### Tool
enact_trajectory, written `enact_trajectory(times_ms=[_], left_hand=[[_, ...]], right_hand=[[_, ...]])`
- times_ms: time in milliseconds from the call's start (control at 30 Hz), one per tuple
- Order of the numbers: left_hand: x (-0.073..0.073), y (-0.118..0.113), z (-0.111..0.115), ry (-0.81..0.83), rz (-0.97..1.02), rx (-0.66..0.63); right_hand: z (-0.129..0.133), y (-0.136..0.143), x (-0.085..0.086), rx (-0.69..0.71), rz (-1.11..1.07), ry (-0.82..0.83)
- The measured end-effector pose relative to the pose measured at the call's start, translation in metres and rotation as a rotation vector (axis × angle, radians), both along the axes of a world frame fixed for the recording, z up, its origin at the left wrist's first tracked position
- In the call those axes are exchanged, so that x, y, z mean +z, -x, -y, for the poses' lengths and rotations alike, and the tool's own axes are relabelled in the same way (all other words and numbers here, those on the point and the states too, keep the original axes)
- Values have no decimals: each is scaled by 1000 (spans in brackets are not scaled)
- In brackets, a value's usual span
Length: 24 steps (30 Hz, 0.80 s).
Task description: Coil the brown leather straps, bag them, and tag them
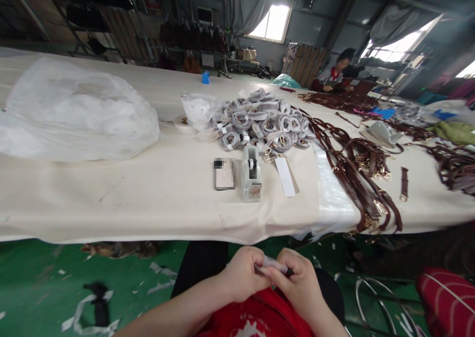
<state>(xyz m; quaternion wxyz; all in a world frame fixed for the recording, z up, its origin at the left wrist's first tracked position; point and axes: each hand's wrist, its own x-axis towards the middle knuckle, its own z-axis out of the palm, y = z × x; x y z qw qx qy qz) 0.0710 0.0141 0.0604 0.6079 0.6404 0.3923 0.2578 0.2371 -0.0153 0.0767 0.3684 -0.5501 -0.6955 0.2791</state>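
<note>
Close to my body, below the table edge, my left hand [247,272] and my right hand [295,272] meet. Both are closed with thumbs and fingers pinching a grey-wrapped strap [273,264], mostly hidden by my fingers; its wrapping looks like that of the coils on the table. Ahead lies a heap of coiled grey-wrapped straps [256,117], some showing gold clasps. In front of the heap stands a tape dispenser [252,176]. White paper strips [285,177] lie to its right, and a small blurred card-like item [224,174] to its left.
A large clear plastic bag [81,112] spreads over the table's left. Brown leather straps [356,178] with gold hardware trail to the right front edge. Tape rolls [183,123] sit beside the heap. Another person [332,77] sits across the table at right. A metal-framed stool [371,297] stands below right.
</note>
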Motion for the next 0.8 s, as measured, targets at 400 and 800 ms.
enact_trajectory(times_ms=[400,800], left_hand=[[18,15,-16,-195,-45,72],[21,2,-13,-119,70,61]], right_hand=[[0,-12,4,172,-36,289],[1,-3,-9,207,-149,240]])
